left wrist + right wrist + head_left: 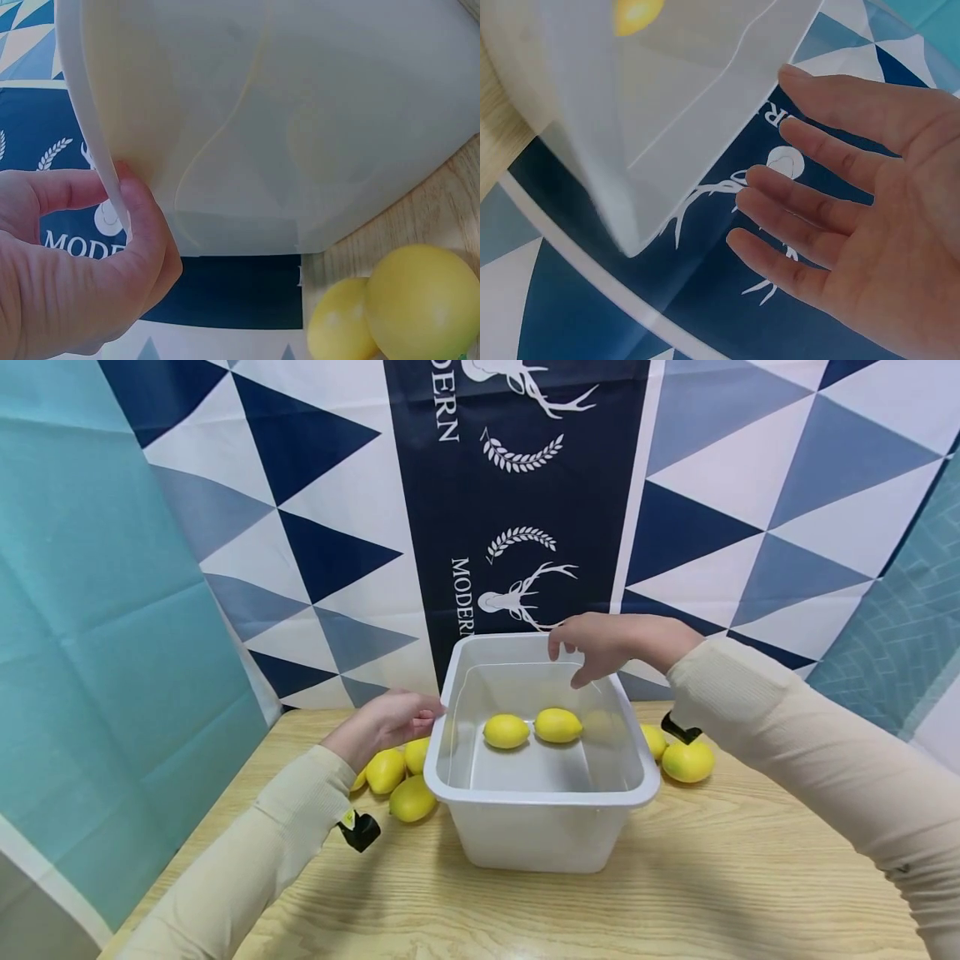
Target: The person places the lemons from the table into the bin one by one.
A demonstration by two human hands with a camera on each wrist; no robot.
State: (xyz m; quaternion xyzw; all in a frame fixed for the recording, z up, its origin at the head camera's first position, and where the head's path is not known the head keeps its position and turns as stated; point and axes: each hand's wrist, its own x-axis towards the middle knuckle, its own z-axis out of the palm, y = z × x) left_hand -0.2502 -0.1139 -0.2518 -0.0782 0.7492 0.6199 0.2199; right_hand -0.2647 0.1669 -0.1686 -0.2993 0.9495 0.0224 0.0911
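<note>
A white plastic bin (536,831) stands on the wooden table with two lemons inside, a left one (506,732) and a right one (558,726). My left hand (397,718) pinches the bin's left rim between thumb and fingers, as the left wrist view shows at the rim (90,142). Above the far right corner of the bin hovers my right hand (603,643). Its fingers are spread and relaxed, and the palm (885,217) holds nothing in the right wrist view.
Several lemons (386,772) lie on the table left of the bin, under my left hand. More lemons (688,762) lie to its right, below my right forearm. A patterned cloth (525,502) hangs directly behind the table (375,902).
</note>
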